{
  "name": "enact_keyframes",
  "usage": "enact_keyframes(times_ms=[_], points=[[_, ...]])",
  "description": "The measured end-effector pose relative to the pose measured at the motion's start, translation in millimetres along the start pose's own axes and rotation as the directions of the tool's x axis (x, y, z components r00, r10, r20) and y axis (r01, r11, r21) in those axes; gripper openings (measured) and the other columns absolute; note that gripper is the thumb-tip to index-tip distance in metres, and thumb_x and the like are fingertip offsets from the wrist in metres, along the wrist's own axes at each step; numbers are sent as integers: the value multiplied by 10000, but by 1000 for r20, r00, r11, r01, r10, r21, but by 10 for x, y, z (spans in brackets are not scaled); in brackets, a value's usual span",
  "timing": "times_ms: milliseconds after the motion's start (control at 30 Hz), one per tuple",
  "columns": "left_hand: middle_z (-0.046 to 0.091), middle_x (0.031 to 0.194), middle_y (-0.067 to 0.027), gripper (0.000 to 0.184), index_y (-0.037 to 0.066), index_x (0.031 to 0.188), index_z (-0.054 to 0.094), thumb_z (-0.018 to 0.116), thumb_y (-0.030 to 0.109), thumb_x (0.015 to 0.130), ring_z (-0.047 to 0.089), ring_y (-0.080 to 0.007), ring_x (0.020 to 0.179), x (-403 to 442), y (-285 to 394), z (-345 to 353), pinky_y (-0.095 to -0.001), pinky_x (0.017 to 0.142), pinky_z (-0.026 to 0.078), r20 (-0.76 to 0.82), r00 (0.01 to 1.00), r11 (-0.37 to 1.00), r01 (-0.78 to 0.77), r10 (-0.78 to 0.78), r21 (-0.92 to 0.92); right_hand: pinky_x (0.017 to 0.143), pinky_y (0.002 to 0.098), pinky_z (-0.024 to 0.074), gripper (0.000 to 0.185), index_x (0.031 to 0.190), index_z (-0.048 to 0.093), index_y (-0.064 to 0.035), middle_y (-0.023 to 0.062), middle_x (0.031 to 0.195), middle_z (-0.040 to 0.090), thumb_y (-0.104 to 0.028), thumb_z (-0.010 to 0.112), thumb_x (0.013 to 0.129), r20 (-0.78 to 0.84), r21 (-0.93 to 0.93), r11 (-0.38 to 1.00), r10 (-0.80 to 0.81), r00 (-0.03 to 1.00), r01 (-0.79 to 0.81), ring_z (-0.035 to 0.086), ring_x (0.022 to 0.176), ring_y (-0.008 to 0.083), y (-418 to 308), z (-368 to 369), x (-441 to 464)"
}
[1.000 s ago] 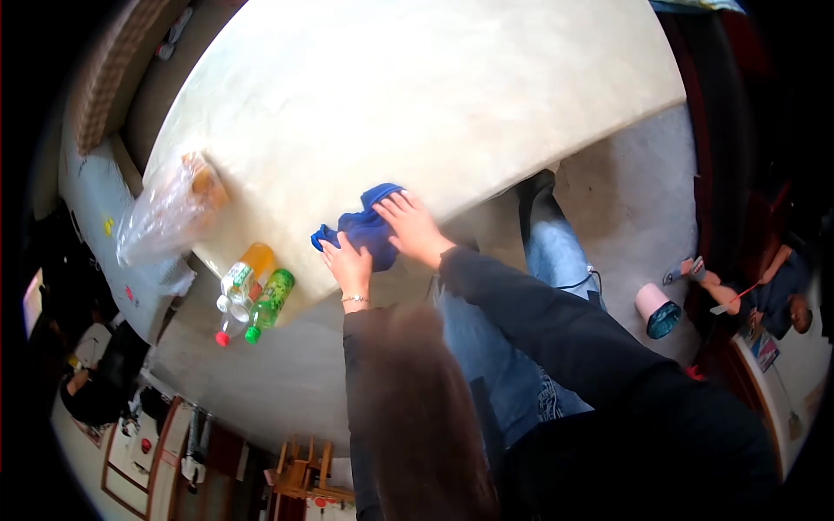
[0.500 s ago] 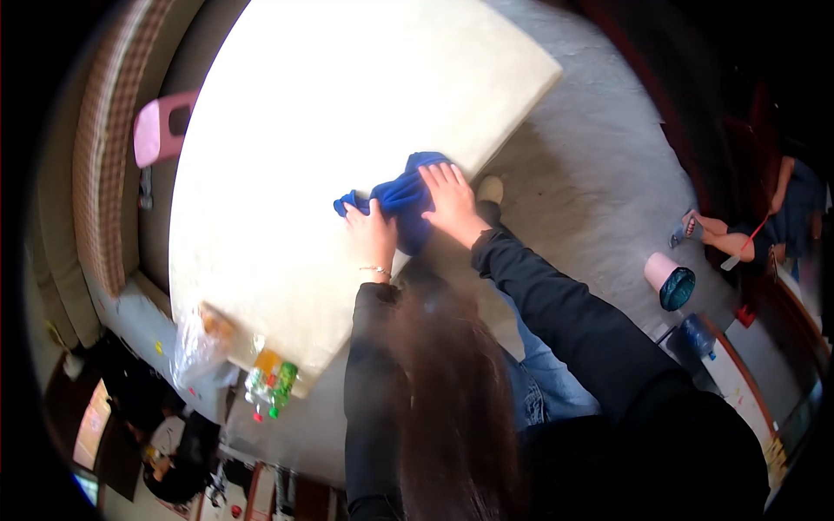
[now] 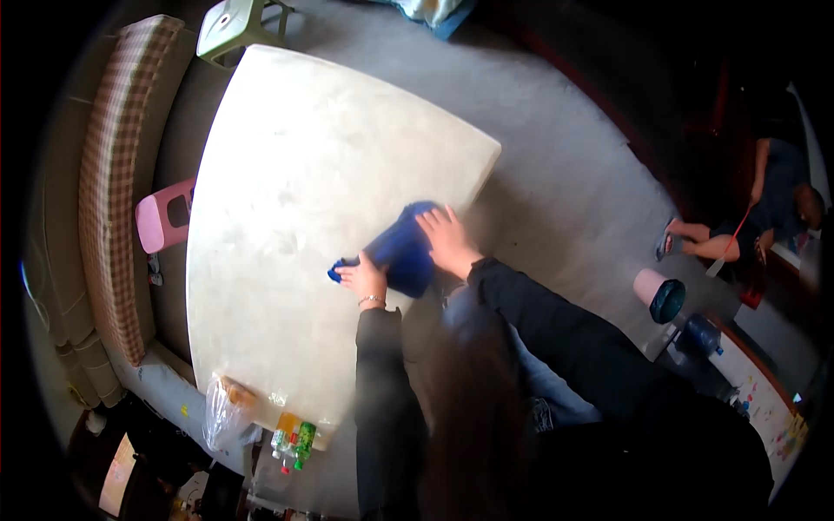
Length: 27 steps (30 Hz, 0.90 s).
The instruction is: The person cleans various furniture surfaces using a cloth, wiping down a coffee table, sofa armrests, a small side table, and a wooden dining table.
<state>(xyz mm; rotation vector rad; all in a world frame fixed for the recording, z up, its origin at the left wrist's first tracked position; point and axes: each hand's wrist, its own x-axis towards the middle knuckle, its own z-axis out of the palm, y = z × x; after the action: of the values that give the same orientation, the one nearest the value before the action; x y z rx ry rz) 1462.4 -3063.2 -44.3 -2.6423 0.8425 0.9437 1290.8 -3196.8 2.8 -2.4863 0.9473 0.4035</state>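
Note:
A dark blue cloth [image 3: 401, 259] lies on the near right edge of the white table [image 3: 287, 200], fairly spread out with a crumpled left end. My left hand [image 3: 365, 280], with a bracelet at the wrist, is closed on that crumpled end, its thumb toward the middle of the cloth. On the cloth's right side rests my right hand [image 3: 448, 243], fingers stretched and apart, pressing from above. Long hair hangs below the hands and covers part of the table edge and my lap.
Bottles [image 3: 293, 438] and a clear plastic bag [image 3: 228, 412] stand at the table's near left corner. A pink stool [image 3: 161, 217] and a pale green stool [image 3: 230, 30] flank the table. A bin [image 3: 658, 295] is at the right, near a seated person [image 3: 773, 191] holding a red-handled thing.
The view has shifted, showing the table's far edge and the green stool. The blue cloth looks flatter and wider between my hands, which stay on it.

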Motion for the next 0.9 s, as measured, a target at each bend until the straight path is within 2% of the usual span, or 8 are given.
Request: enact_keyframes(times_ms=[133,267,467,500,600,733,800,900], points=[[156,1352,-540,682,156,1316,477,762,411,751,258,-630,1293,55,53,-51,-647,1052,246,71,996,998,59,-60,13,1163,474,152,596,1437,372,-79,73,1411,454,-172,495,861,171,-132,985,-87,981,111,380,1336,201,159,-146,140],[83,1373,-538,397,188,1270,521,538,188,873,186,-660,1303,119,150,-19,-645,1087,164,78,982,976,178,-169,-127,1162,484,145,602,1441,369,-84,70,1449,418,-189,509,865,342,-151,973,-115,932,175,340,1371,195,206,-266,248],[112,1416,-485,415,169,1214,536,642,198,814,235,-579,1337,120,61,214,-574,1115,202,-14,976,971,216,-219,-105,1162,503,132,615,1444,357,-81,67,1447,416,-176,521,859,373,-138,959,-181,910,248,339,1370,192,331,-265,350],[121,1440,-454,513,174,1208,543,750,228,742,249,-544,1348,109,72,266,-563,1115,220,-126,917,827,274,-378,-491,1163,504,124,611,1446,353,-80,66,1449,415,-171,513,863,399,-112,959,-197,895,261,337,1372,188,378,-218,395],[141,1432,-454,659,133,1210,539,839,266,639,259,-530,1346,24,100,80,-527,1118,246,-46,935,832,289,-351,-474,1167,511,102,595,1450,342,-82,59,1450,416,-162,490,880,445,-67,956,-228,866,286,338,1373,174,472,-270,379],[227,1388,-466,300,49,1139,532,593,110,852,322,-519,1315,-97,281,-203,-524,1114,261,-93,994,999,51,-49,15,1173,514,78,596,1459,329,-87,45,1450,422,-174,483,891,491,-66,900,-347,800,431,344,1371,161,645,-402,490],[251,1382,-460,218,24,1095,526,474,45,885,337,-519,1304,-52,490,-284,-530,1113,265,-99,992,997,69,-71,-33,1178,514,61,601,1457,338,-93,32,1458,418,-184,497,885,439,-179,766,-500,747,618,328,1383,153,859,-441,635],[260,1401,-427,465,30,1124,512,757,159,751,312,-510,1315,67,899,-273,-545,1101,266,-196,976,993,82,-96,-81,1181,518,50,571,1448,364,-107,16,1454,427,-167,486,893,448,-179,698,-569,689,693,332,1384,145,1113,-788,1027]])
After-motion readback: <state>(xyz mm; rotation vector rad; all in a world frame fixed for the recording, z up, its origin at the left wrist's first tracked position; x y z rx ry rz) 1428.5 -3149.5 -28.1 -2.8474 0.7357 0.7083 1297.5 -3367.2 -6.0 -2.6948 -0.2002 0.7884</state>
